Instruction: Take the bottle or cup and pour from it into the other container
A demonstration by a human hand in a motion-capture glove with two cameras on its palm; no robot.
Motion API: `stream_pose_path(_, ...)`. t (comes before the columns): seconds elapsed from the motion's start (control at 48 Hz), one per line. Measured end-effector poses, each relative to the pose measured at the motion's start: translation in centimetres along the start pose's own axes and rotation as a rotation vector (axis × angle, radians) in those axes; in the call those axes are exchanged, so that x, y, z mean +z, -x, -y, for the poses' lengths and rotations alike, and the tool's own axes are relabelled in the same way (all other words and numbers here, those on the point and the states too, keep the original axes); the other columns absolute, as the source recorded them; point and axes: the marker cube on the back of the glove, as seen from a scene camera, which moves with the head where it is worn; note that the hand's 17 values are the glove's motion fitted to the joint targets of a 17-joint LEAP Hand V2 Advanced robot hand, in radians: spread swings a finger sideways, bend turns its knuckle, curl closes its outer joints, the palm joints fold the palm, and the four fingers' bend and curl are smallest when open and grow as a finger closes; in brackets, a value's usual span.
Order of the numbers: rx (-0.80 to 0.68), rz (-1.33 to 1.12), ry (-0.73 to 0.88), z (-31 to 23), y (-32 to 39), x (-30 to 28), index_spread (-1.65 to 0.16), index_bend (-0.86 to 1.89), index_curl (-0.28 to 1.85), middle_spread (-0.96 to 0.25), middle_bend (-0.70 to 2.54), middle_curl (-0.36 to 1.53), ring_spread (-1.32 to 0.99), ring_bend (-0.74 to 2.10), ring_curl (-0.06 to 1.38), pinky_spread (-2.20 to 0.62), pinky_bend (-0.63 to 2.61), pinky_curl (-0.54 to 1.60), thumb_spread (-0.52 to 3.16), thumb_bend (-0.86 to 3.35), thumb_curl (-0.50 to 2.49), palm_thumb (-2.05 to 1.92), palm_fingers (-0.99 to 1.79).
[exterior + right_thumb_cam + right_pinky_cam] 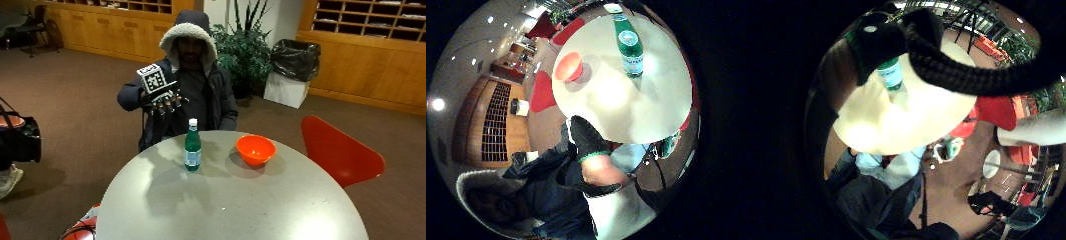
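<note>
Two containers stand upright on a round white table (266, 210): a green bottle (192, 147) and, just beside it, an orange bowl (256, 149). Behind and above the bottle, a seated person's gloved right hand (163, 100) is raised, fingers relaxed, holding nothing.

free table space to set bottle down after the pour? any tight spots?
Bare tabletop fills the whole near half, in front of the bottle and the orange bowl. A narrower bare strip runs left of the bottle. Tightest spot is the gap between bottle and bowl. The gloved hand is raised above the far edge.
</note>
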Motion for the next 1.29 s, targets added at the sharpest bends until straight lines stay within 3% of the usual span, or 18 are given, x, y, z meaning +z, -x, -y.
stream_pose_path(0.042,0.034,0.012,-0.078,1.0,-0.8,0.4,-0.39,0.14,0.25,-0.01,0.19,0.31,0.17,0.22,0.24,0.35,0.47,0.32,1.06,-0.03,0.33,0.41,0.38)
stream_pose_path(0.167,-0.039,0.062,0.008,1.1,-3.6,1.8,-0.39,0.14,0.25,-0.01,0.19,0.31,0.17,0.21,0.24,0.35,0.47,0.33,1.05,-0.03,0.34,0.41,0.37)
stream_pose_path(0.437,0.033,0.287,-0.014,5.2,-6.3,7.3,-0.37,0.13,0.24,0.0,0.19,0.31,0.18,0.22,0.26,0.35,0.5,0.34,1.02,-0.02,0.35,0.44,0.34)
stream_pose_path(0.937,-0.068,0.797,0.069,15.0,-4.6,14.9,-0.34,0.12,0.23,0.04,0.19,0.32,0.19,0.21,0.27,0.35,0.61,0.37,0.93,-0.02,0.38,0.58,0.3)
stream_pose_path(1.103,-0.109,0.857,0.063,16.8,-3.5,16.7,-0.32,0.09,0.2,-0.01,0.26,0.34,0.17,0.33,0.29,0.31,0.6,0.36,0.84,0.0,0.41,0.73,0.53)
stream_pose_path(1.228,-0.107,0.936,-0.007,17.1,-2.6,17.8,-0.33,0.14,0.22,-0.13,0.39,0.38,0.02,0.47,0.33,0.25,0.46,0.31,0.77,0.03,0.45,0.89,0.92)
stream_pose_path(1.29,-0.122,0.948,-0.053,16.9,-2.3,18.1,-0.32,0.13,0.23,-0.17,0.38,0.39,-0.03,0.5,0.34,0.23,0.41,0.31,0.75,0.02,0.47,0.92,0.96)
